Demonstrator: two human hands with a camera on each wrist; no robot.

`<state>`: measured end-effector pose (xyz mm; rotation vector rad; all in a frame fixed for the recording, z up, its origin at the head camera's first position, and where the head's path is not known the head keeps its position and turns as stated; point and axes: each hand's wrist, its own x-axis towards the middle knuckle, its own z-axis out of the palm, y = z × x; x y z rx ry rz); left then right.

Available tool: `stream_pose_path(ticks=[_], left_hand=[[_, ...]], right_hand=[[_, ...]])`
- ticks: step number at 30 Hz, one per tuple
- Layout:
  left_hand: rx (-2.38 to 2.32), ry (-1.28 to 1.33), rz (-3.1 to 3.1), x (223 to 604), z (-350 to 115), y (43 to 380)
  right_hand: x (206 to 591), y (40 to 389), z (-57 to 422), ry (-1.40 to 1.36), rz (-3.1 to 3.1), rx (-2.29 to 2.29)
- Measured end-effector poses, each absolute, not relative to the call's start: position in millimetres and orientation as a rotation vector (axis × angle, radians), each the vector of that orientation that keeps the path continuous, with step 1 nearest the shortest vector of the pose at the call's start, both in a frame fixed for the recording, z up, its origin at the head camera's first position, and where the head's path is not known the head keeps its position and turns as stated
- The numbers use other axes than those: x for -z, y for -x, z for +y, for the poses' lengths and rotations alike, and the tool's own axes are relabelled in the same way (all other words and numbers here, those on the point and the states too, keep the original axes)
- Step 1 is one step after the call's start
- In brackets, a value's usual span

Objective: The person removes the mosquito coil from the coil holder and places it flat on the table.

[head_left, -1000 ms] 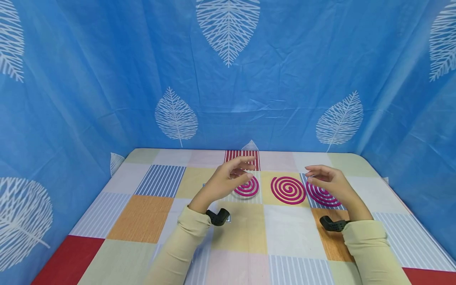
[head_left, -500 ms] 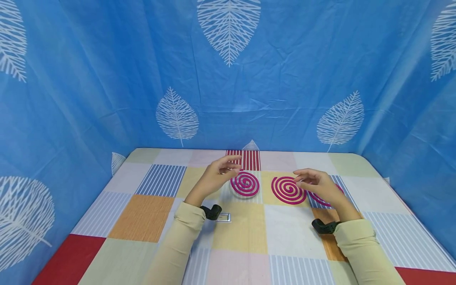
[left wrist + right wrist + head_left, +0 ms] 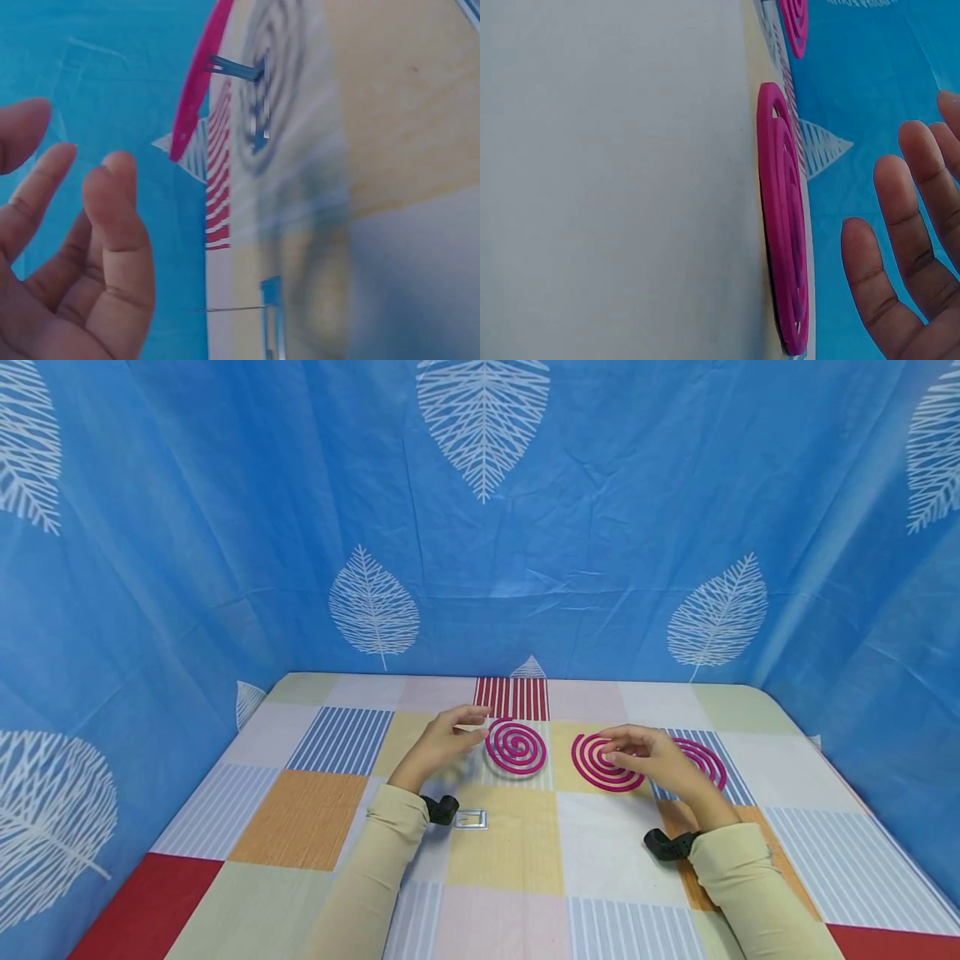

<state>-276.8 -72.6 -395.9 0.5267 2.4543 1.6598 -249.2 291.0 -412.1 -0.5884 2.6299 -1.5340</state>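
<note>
Three magenta mosquito coils are in the head view. The left coil (image 3: 516, 747) is raised above the tablecloth on a metal stand (image 3: 238, 69), as the left wrist view shows. My left hand (image 3: 442, 743) hovers just left of it, fingers loosely bent and holding nothing. A middle coil (image 3: 600, 772) lies flat on the cloth. Over its right part hovers my right hand (image 3: 656, 762), fingers relaxed and nothing in them. The right coil (image 3: 708, 762) lies beyond that hand, partly hidden by it.
A flat metal stand (image 3: 471, 819) lies near my left wrist. Another stand (image 3: 274, 319) with a thin upright prong shows below the left hand in the left wrist view. A patchwork cloth (image 3: 502, 918) covers the table, and blue leaf-print curtains (image 3: 585, 552) enclose it.
My right hand has moved left, from over the right coil to over the middle one. My left hand has drawn back leftward from the raised coil, uncovering it and the flat stand.
</note>
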Motion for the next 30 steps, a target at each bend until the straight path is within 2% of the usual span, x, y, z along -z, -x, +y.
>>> stream_pose_path(ticks=[22, 30], left_hand=[[-1.593, -0.302, 2.318, 420, -68, 283], [-1.539, -0.315, 2.325, 418, -68, 281]], right_hand=[[417, 253, 265, 0.693, 2.520, 1.549], [416, 259, 246, 0.617, 2.436, 1.534]])
